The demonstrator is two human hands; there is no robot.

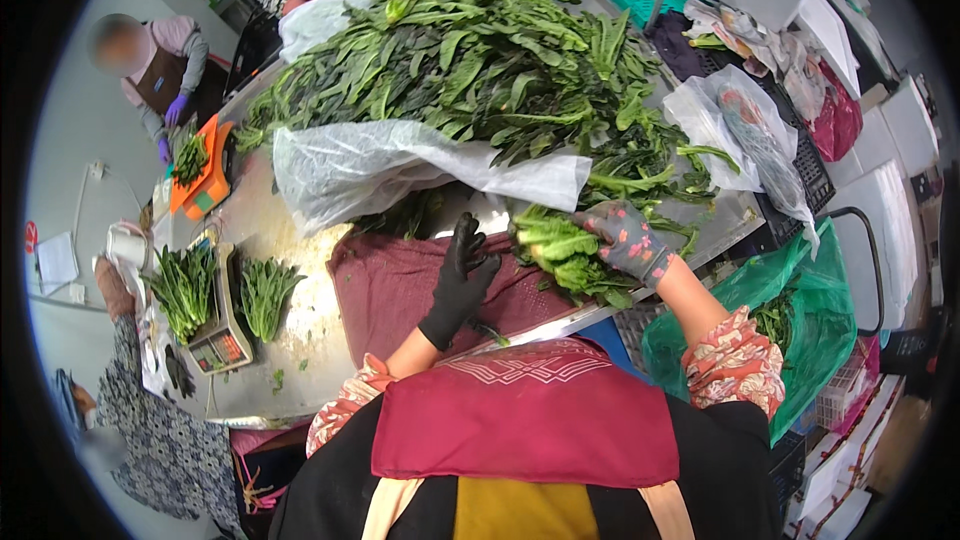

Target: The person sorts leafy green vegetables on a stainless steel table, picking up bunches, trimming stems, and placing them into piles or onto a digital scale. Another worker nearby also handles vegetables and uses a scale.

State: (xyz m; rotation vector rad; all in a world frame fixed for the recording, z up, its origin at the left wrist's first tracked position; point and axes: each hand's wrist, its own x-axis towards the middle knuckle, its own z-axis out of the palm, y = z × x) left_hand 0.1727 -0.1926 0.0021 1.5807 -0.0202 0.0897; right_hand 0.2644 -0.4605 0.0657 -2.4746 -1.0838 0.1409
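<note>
A bunch of leafy greens (pixel 556 245) with pale, light-green stalks is in my right hand (pixel 632 240), whose grey, flower-patterned glove closes on its right side. My left hand (pixel 462 280), in a black glove, hovers over a maroon cloth (pixel 385 290) with its fingers apart and nothing in them. The cloth lies along the near edge of the metal table (pixel 310 290). Beyond my hands rises a large heap of long dark-green leaves (pixel 480 70). A white translucent sheet (pixel 390 168) covers part of the heap's near side.
To the left, one bundle of greens (pixel 185 290) rests on a digital scale (pixel 222 350), and another bundle (pixel 268 298) lies beside it. An orange scale (pixel 203 190) stands farther off near a purple-gloved co-worker (pixel 165 80). On the right hangs a green plastic bag (pixel 690 345) containing leaves.
</note>
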